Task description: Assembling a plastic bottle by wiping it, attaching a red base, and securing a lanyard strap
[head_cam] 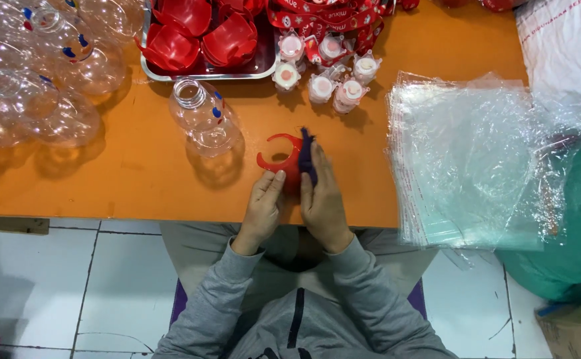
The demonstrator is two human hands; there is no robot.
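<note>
Both forearms in grey sleeves reach toward twelve o'clock; the left hand (pixel 261 207) and right hand (pixel 322 199) stand side by side, fingers curled in a pinch.

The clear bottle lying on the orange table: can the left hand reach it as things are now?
Probably yes. The clear bottle lies just beyond the left hand with bare table between, though that hand holds a red collar piece.

I see an orange table (pixel 137 179) carrying a metal tray (pixel 145 63) of red plastic shells, a clear bottle (pixel 204 116) lying just below it, more clear bottles (pixel 31 86) piled at far left, small white-capped pieces (pixel 324 83) beside the tray, and stacked clear bags (pixel 463 159).
</note>
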